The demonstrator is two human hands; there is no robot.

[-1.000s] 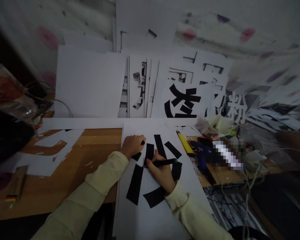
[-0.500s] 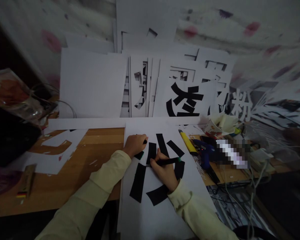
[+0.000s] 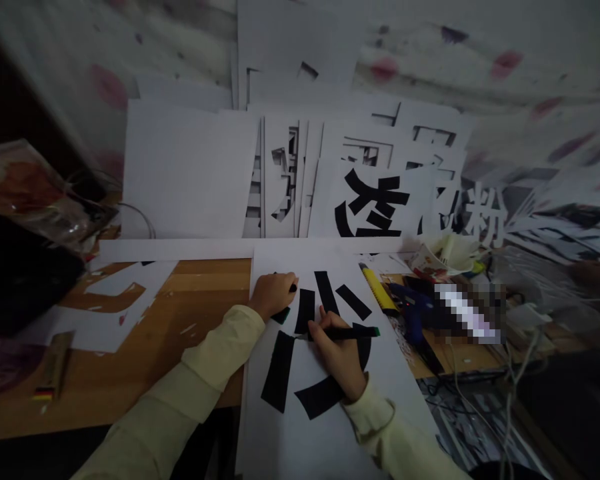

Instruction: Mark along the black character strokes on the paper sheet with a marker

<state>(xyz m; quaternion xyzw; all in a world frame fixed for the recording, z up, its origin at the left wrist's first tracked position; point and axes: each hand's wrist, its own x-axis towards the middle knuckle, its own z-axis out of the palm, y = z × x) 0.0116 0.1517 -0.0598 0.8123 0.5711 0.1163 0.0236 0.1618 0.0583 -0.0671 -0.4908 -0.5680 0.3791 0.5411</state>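
Observation:
A black marker with a green end (image 3: 360,331) lies in my right hand (image 3: 343,350), pinched between the fingers. Its tip points left, close to the gap between two black strokes on a white board (image 3: 320,443). Closed in a fist, my left hand (image 3: 274,293) rests on the board's left part; a small black thing (image 3: 293,288) pokes out of it, mostly hidden. Black strokes of a large character surround both hands: a long left stroke (image 3: 279,373), a lower curved stroke (image 3: 320,398) and an upper right stroke (image 3: 354,302). My right hand covers part of the strokes beneath it.
White boards with cut-outs (image 3: 190,173) lean at the back, one bearing a black character (image 3: 375,200). On the right lie a yellow cutter (image 3: 379,288), a blue glue gun (image 3: 414,310), a paper bowl (image 3: 437,257) and cables. A cut white sheet (image 3: 105,333) lies left.
My right hand has shifted slightly right and down with the marker, which now lies more level. My left hand stays in almost the same place. The whole view has drifted slightly.

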